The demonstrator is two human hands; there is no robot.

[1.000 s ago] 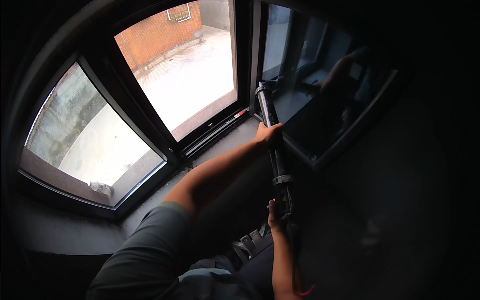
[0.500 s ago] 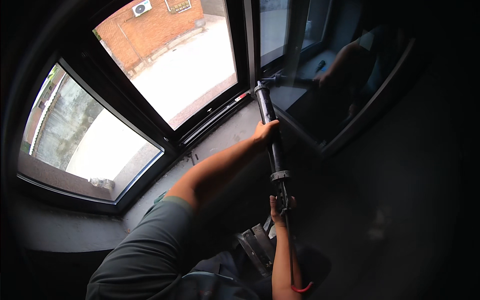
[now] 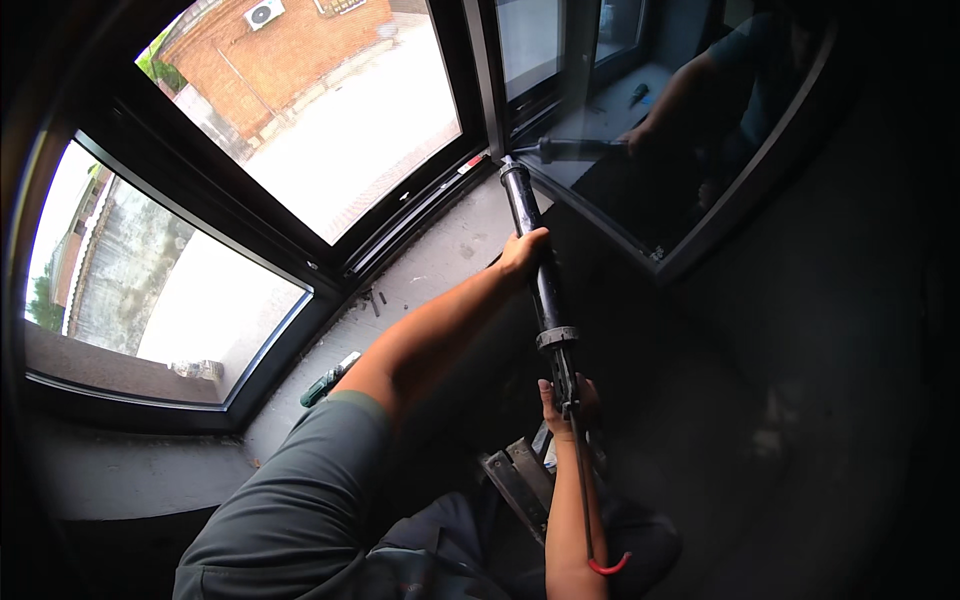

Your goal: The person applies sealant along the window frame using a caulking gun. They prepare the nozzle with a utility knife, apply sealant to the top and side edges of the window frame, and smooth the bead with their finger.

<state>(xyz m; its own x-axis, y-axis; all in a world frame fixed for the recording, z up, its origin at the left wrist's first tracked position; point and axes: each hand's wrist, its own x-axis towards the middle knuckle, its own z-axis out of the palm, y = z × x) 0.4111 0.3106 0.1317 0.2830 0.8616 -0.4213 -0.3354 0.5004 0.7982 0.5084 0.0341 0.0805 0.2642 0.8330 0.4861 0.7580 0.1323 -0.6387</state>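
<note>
A long black caulking gun (image 3: 547, 292) slants up and away from me, its tip against the lower corner where the window frame meets the opened sash (image 3: 655, 262). My left hand (image 3: 522, 254) is wrapped round the middle of its barrel. Farther back, my right hand (image 3: 562, 408) grips the handle and trigger area, with some fingers hidden behind it. The thin plunger rod runs back along my right forearm and ends in a red hook (image 3: 610, 566). Both the gun and my arm are mirrored in the dark glass of the sash.
A grey window sill (image 3: 455, 240) runs beneath the dark frames, with small debris scattered on it. On the sill near my left elbow lies a green-handled tool (image 3: 322, 385). Metal step-like bars (image 3: 520, 485) stand below my arms. The right side is very dark.
The view has shifted slightly, so the windows sit farther left and the green-handled tool shows more fully. Both hands keep their hold on the gun, its tip still at the frame corner.
</note>
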